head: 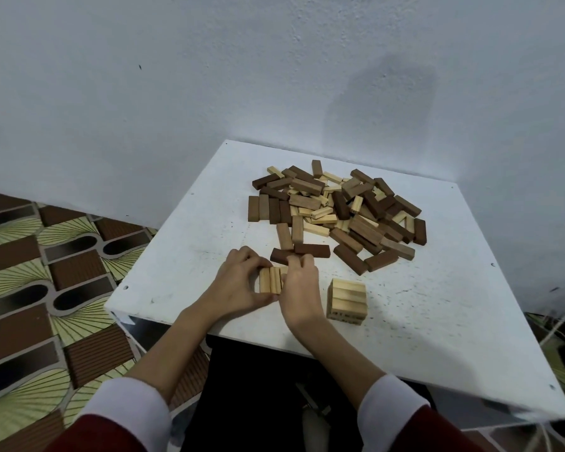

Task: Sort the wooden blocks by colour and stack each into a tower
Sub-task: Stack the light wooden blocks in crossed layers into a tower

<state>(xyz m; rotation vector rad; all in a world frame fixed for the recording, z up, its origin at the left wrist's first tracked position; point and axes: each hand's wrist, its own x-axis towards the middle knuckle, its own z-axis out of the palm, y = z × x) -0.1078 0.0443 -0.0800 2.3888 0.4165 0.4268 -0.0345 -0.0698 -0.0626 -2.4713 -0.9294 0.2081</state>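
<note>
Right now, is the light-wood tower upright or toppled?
Upright: the light-wood tower stands squarely on the white table, its layers aligned, with neither hand touching it.

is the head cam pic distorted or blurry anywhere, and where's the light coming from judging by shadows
Head view: wide-angle bend, the white table splays outward and the floor curves at the edges; the left hand, right hand, light tower and block pile are fairly sharp, the corners softer; a soft dark shadow on the wall suggests light from behind the person; no harsh glare.
</note>
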